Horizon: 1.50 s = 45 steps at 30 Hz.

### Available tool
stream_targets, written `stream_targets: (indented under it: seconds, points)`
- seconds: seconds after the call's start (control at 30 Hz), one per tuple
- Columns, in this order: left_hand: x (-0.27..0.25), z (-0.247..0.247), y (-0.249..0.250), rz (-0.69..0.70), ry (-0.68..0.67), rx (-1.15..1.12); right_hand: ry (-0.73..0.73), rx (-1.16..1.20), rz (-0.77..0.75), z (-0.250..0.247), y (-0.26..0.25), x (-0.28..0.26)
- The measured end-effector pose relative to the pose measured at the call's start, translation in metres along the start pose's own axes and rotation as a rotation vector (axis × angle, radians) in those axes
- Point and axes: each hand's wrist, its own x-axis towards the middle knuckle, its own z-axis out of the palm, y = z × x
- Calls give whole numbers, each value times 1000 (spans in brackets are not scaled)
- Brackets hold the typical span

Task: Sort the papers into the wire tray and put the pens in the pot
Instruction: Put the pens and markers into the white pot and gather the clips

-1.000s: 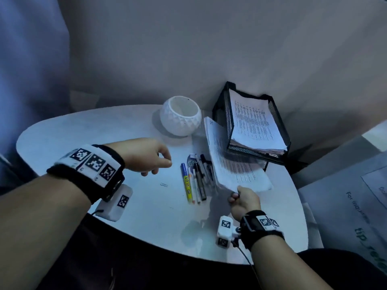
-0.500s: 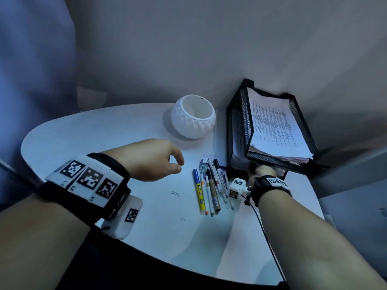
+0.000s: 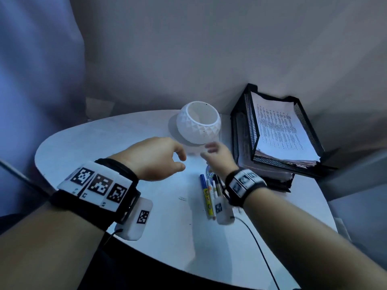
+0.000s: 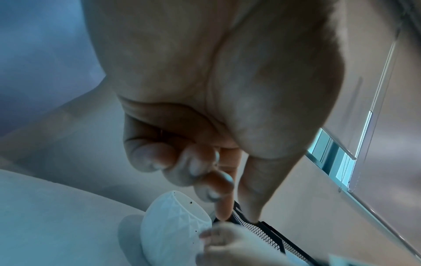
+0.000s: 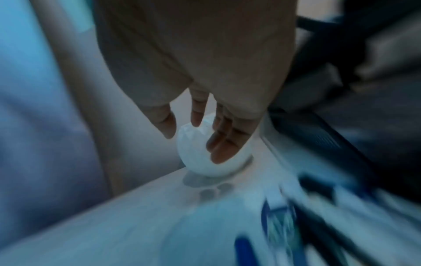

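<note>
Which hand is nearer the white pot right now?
Right. The right hand reaches just under the white pot, open fingers by its base; the left hand hovers farther back, empty.

Motion-blurred in the head view: right hand (image 3: 217, 156), fingertips smeared against the pot (image 3: 199, 122), contact impossible to judge. Just behind that grip, pens (image 3: 210, 191) partly covered by the wrist, count unclear. In the right wrist view, streaked to blue and dark smears below the grip; wire tray (image 5: 341, 126) a dark blur beside it. Lower tier of tray mostly hidden under the upper papers (image 3: 280, 130). Print too small to read.
</note>
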Motion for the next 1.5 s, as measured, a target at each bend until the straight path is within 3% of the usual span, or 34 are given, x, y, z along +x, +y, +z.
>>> stream_targets:
  seconds: [0.07, 0.13, 0.33, 0.5, 0.87, 1.17, 1.3, 1.4, 1.5]
  points:
    - [-1, 0, 0, -20, 26, -7, 9, -326, -178, 3, -22, 16]
    - [-1, -1, -1, -33, 57, -8, -14, -485, -269, 6, -40, 33]
    - [2, -4, -5, -60, 124, -15, -79, -681, -170, 19, -57, 66]
    - [6, -9, -5, -74, 159, -38, -48, -723, -143, 22, -60, 69]
    - [3, 0, 4, -23, 200, 53, -98, -534, -324, 14, -26, -27]
    - [-18, 38, 28, 22, -70, 303, -154, -490, -504, -20, 11, -133]
    - [-35, 51, 30, 15, -112, 365, -99, -238, -547, -28, 44, -156]
    - [-48, 50, 23, -15, -122, 370, 35, -71, -409, -41, 70, -160]
    - [-59, 39, 16, -44, -136, 359, 122, -132, -159, -55, 99, -151]
